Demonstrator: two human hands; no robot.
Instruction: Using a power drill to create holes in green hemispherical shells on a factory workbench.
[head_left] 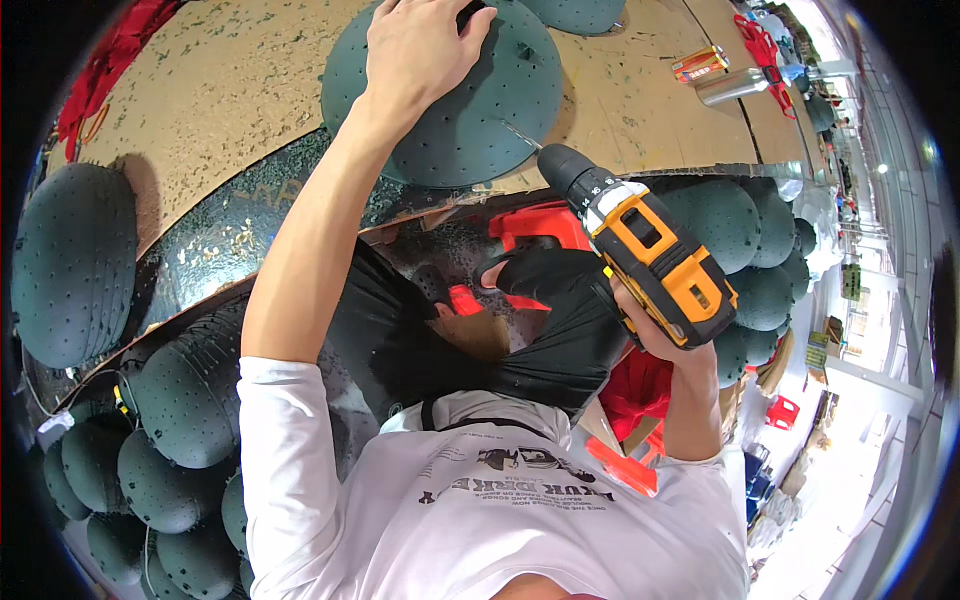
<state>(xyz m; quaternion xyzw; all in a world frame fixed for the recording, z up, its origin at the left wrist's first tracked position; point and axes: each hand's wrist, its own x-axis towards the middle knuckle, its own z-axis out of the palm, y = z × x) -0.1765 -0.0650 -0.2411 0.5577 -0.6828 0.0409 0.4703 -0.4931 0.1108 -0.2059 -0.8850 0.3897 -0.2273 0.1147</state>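
Note:
A dark green dome (455,125) dotted with small holes lies on the cardboard-covered table at the top. My left hand (425,45) holds its upper part, thumb spread beside a dark spot; the fingertips run past the picture's edge. In my right hand (650,325) is a yellow-and-black cordless drill (655,255), gripped by its handle, which is mostly hidden under the body. Its thin twisted bit (520,135) points up and left over the dome's lower right side. Whether the tip touches the surface I cannot tell.
Stacked green domes (75,265) stand on the table's left, with more piled at lower left (185,405) and right (720,225). Green shavings litter the cardboard (240,100). A metallic cylinder (732,87) and a small orange box (700,64) lie at upper right. Red plastic (540,225) shows below the table edge.

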